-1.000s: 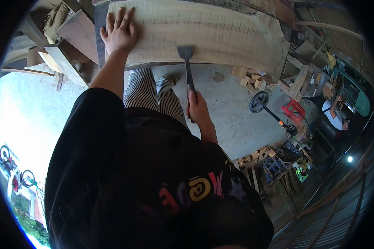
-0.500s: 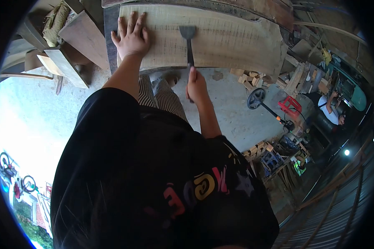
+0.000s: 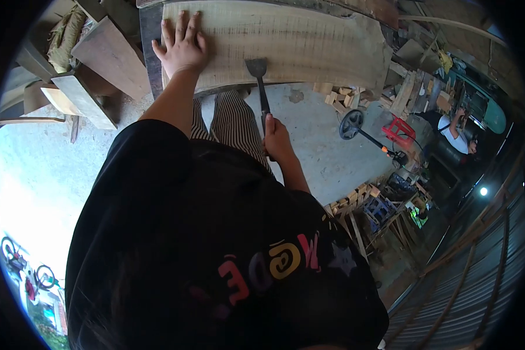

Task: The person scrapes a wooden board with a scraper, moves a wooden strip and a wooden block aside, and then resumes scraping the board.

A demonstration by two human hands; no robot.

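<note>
A wide pale wooden board [image 3: 309, 44] with rows of dark streaks lies across the top of the view. My left hand [image 3: 184, 51] rests flat on the board's left end, fingers spread. In my right hand [image 3: 278, 139] is a scraper [image 3: 261, 87], its handle wrapped by my fingers with the thumb along it. The scraper's broad flat blade points away from me and overlaps the board's near part, close to its near edge.
Wooden planks [image 3: 112, 58] lean at the left. On the right are small wood blocks [image 3: 338, 96], a wheeled tool with a long shaft [image 3: 372, 136] and a red plastic stool [image 3: 398, 130]. Another person [image 3: 456, 139] is farther right. Motorbikes [image 3: 26, 271] stand outside at lower left.
The scraper and my right hand have drawn back toward my body, bringing the blade from mid-board to near the close edge. My left hand stays on the board; the view has shifted slightly.
</note>
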